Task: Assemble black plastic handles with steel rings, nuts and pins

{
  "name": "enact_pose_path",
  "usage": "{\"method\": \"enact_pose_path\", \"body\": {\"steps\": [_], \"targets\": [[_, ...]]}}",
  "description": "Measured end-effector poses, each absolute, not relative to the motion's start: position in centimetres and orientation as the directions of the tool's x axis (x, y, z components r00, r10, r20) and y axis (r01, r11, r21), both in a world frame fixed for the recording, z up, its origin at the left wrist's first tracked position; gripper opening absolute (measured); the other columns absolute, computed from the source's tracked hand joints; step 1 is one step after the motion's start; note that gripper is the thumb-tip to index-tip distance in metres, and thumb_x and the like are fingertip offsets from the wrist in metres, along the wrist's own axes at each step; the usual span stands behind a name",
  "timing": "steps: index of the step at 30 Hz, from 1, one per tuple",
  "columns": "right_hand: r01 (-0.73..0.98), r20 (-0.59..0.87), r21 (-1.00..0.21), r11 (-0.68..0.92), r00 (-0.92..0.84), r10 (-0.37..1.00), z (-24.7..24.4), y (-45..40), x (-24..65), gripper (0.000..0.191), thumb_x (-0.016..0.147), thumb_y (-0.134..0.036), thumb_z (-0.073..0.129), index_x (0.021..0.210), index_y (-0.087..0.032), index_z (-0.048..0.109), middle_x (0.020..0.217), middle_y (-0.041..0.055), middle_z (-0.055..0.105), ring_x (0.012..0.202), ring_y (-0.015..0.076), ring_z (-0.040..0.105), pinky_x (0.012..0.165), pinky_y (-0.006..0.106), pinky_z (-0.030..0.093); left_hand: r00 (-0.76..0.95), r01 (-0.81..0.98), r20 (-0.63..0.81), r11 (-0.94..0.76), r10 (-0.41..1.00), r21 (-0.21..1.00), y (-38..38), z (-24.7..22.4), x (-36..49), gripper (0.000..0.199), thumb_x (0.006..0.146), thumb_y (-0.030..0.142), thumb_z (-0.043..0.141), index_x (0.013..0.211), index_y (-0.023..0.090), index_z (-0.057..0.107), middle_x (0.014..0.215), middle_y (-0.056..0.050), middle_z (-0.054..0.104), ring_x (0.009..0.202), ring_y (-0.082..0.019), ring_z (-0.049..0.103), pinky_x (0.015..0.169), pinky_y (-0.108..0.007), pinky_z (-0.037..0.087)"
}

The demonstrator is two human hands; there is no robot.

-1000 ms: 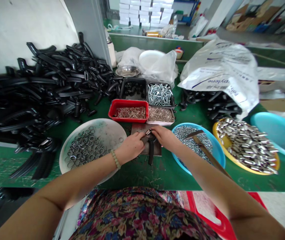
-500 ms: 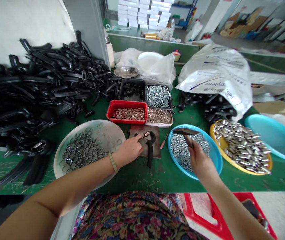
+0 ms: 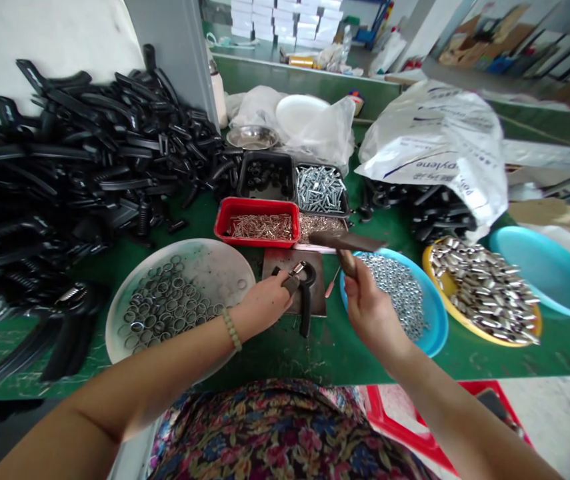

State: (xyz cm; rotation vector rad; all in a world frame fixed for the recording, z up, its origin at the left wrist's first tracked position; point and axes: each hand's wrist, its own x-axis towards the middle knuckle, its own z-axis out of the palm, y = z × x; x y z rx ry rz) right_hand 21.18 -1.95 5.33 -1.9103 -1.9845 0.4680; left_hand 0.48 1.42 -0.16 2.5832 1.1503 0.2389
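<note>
Gripped in the curled fingers of the left hand (image 3: 265,305), a black plastic clamp (image 3: 307,308), resting on a dark steel plate (image 3: 319,303) directly under that hand and reaching toward the space between both hands. Closed firmly around a wooden-handled small hammer (image 3: 347,261), the right hand (image 3: 372,313), raised off the table, with the hammer's flat dark head pointing up and away. Just beyond and to the right of that hand, a blue basin (image 3: 432,327) of hex nuts (image 3: 395,287). Beside the left hand, on its left, a white round tray (image 3: 225,267) of metal rings (image 3: 165,307). Ahead of both hands, a red tray (image 3: 245,241) of metal pins (image 3: 259,227). Well right of the right hand, a yellow plate (image 3: 469,331) of metal sleeves (image 3: 485,290). Far left of the left hand, a heap of black plastic clamps (image 3: 89,153).
</note>
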Motion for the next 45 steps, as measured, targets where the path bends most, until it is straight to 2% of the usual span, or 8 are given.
{"method": "enact_pose_path", "body": {"steps": [10,14,19,23,27,32,39,45], "targets": [[0.906,-0.071,-0.421,0.039,-0.076,0.995,5.7,-2.5,21.1,0.038,0.092,-0.029,0.034,0.124,-0.017,0.049,0.074,0.0078,0.070,0.060,0.0226,0.067,0.052,0.029,0.046,0.649,0.715,0.008,-0.614,0.761,0.333,1.1,0.7,0.3,0.025,0.092,0.027,0.040,0.106,0.016,0.056,0.103,-0.009,0.058,0.083,-0.019,0.061,0.072,-0.030,0.049],[0.868,0.001,-0.495,0.034,-0.039,0.999,6.0,-4.0,21.0,0.042,0.094,-0.031,0.032,0.134,-0.022,0.038,0.092,0.0090,0.070,0.074,0.0224,0.069,0.058,0.028,0.048,0.536,0.733,0.147,-0.544,0.832,0.408,5.3,2.9,-0.3,0.034,0.094,0.034,0.038,0.114,0.013,0.054,0.102,-0.010,0.061,0.088,-0.019,0.060,0.080,-0.031,0.047],[0.893,-0.190,-0.448,0.026,-0.124,0.974,5.5,-5.1,20.2,0.036,0.092,-0.031,0.033,0.123,-0.019,0.049,0.072,0.0071,0.070,0.062,0.0245,0.068,0.052,0.029,0.047,0.601,0.746,0.163,-0.623,0.782,0.236,14.0,4.8,4.8,0.027,0.091,0.028,0.045,0.097,0.011,0.065,0.105,-0.013,0.063,0.104,-0.026,0.052,0.090,-0.041,0.037],[0.815,0.040,-0.579,-0.015,0.047,0.998,5.6,-5.6,21.4,0.037,0.093,-0.034,0.033,0.127,-0.023,0.044,0.091,0.0075,0.071,0.074,0.0234,0.069,0.058,0.029,0.049,0.665,0.730,0.054,-0.663,0.745,0.162,16.7,3.6,9.7,0.013,0.081,0.018,0.058,0.077,0.012,0.069,0.089,-0.013,0.067,0.100,-0.029,0.052,0.086,-0.046,0.033],[0.765,0.124,-0.636,-0.104,0.234,0.964,5.2,-6.0,23.4,0.036,0.093,-0.040,0.034,0.118,-0.019,0.049,0.078,0.0078,0.069,0.061,0.0217,0.066,0.053,0.029,0.048,0.656,0.732,0.087,-0.660,0.750,0.168,17.0,2.6,10.8,0.016,0.082,0.017,0.054,0.076,0.013,0.068,0.090,-0.012,0.067,0.099,-0.029,0.055,0.085,-0.047,0.033],[0.700,0.063,-0.703,-0.125,0.236,0.970,3.8,-5.8,24.0,0.036,0.093,-0.042,0.033,0.115,-0.019,0.050,0.076,0.0071,0.067,0.061,0.0210,0.064,0.053,0.029,0.047,0.598,0.762,0.131,-0.611,0.791,0.213,16.5,3.8,9.8,0.025,0.088,0.021,0.043,0.089,0.012,0.066,0.094,-0.013,0.067,0.093,-0.026,0.060,0.082,-0.042,0.041],[0.642,0.033,-0.758,-0.118,0.218,0.975,2.5,-6.0,24.4,0.035,0.092,-0.042,0.035,0.115,-0.020,0.051,0.081,0.0071,0.068,0.065,0.0204,0.064,0.056,0.028,0.047,0.579,0.533,0.179,-0.535,0.796,0.655,7.8,2.8,4.0,0.015,0.088,0.026,0.052,0.095,0.017,0.062,0.091,-0.003,0.068,0.085,-0.015,0.063,0.083,-0.027,0.047],[0.632,0.044,-0.769,-0.098,0.205,0.978,2.4,-6.0,24.3,0.037,0.093,-0.041,0.035,0.119,-0.019,0.050,0.086,0.0083,0.067,0.072,0.0215,0.064,0.059,0.029,0.047,0.562,0.599,0.229,-0.581,0.795,0.550,3.6,-0.6,2.3,0.021,0.091,0.032,0.048,0.095,0.014,0.059,0.097,-0.006,0.059,0.092,-0.016,0.058,0.087,-0.030,0.047]]}}
